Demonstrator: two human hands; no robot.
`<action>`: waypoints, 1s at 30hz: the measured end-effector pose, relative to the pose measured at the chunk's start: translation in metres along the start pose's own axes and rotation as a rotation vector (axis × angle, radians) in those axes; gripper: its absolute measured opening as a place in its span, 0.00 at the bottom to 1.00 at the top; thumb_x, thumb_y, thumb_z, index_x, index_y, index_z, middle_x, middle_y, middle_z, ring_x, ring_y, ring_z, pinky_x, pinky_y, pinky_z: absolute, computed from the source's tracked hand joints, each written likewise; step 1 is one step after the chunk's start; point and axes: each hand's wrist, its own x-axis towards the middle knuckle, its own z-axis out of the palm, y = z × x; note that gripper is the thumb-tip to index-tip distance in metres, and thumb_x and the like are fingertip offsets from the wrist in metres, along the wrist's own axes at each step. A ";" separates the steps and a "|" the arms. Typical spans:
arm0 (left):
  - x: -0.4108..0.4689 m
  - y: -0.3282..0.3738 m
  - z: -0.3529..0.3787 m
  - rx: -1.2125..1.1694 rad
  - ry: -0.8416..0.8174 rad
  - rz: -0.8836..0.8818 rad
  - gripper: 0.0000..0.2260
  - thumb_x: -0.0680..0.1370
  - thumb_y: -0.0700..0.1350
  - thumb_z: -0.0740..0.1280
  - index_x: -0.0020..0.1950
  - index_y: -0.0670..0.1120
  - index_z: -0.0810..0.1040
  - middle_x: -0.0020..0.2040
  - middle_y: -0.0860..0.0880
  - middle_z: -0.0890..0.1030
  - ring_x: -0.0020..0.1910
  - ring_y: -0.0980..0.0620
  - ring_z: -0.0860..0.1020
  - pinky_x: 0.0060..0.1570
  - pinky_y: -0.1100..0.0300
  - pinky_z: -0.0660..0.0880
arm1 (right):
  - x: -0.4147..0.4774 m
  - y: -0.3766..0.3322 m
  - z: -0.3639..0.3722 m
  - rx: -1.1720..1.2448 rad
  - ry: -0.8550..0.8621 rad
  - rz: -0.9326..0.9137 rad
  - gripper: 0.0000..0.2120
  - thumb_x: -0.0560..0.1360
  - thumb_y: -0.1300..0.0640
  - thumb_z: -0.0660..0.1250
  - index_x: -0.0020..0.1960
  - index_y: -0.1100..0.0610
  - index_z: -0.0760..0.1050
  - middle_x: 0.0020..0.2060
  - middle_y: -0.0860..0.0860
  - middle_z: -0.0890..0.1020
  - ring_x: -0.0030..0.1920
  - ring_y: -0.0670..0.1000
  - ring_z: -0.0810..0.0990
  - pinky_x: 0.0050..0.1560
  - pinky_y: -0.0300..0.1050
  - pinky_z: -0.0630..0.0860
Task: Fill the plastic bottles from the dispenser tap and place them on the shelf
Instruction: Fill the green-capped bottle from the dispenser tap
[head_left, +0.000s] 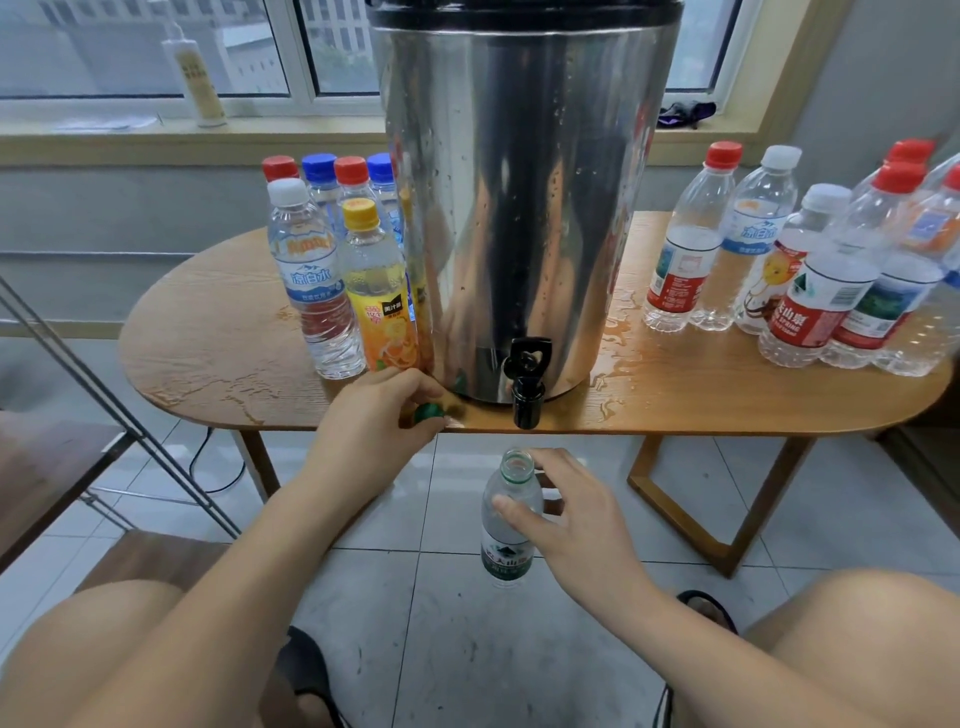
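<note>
Uncapped bottle (511, 512) stands upright below the tap (527, 382), gripped at the shoulder by the right hand (576, 514). Left hand (371, 415) pinches the green cap (429, 413) at the table (727, 395) edge. Filling step, apparently. Next: align mouth under spout, open lever.

White-cap bottle (311, 275), left group on tabletop (208, 322): blue label, large white "凉白水"; smaller line beneath too small to read.
Yellow-cap juice bottle (376, 291) just beside it: orange label, dark patch reading "美汁源".
Blue-band bottle (753, 234), right group: same "凉白水".
Red-label bottle (808, 322), front of right group: white "夫山泉", first character out of sight; "SPRING" under it.
Green-label bottle (506, 564) below tap (527, 384): white "夫山" partly legible.
Tall bottle (195, 78) on windowsill (104, 137): print blurred, unreadable.
Other labels: illegible.
</note>
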 end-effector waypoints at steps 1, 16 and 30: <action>-0.002 0.002 0.000 -0.049 0.005 0.004 0.11 0.75 0.48 0.81 0.56 0.54 0.85 0.49 0.58 0.84 0.48 0.56 0.82 0.49 0.50 0.83 | 0.000 -0.001 -0.001 0.005 -0.001 0.000 0.13 0.79 0.47 0.77 0.62 0.39 0.79 0.57 0.38 0.82 0.62 0.44 0.80 0.59 0.48 0.81; -0.040 0.053 0.018 -0.404 -0.066 0.084 0.13 0.75 0.45 0.82 0.56 0.55 0.84 0.53 0.60 0.87 0.55 0.53 0.84 0.51 0.66 0.77 | -0.006 -0.008 0.009 0.012 -0.049 0.028 0.12 0.79 0.49 0.77 0.59 0.41 0.78 0.54 0.40 0.81 0.58 0.45 0.81 0.56 0.51 0.82; -0.033 0.056 0.017 -0.258 -0.192 0.085 0.15 0.76 0.46 0.81 0.58 0.60 0.83 0.54 0.66 0.85 0.58 0.62 0.82 0.52 0.69 0.72 | -0.006 -0.008 0.010 0.041 -0.034 0.040 0.13 0.78 0.52 0.77 0.61 0.42 0.81 0.55 0.39 0.83 0.58 0.45 0.82 0.56 0.52 0.82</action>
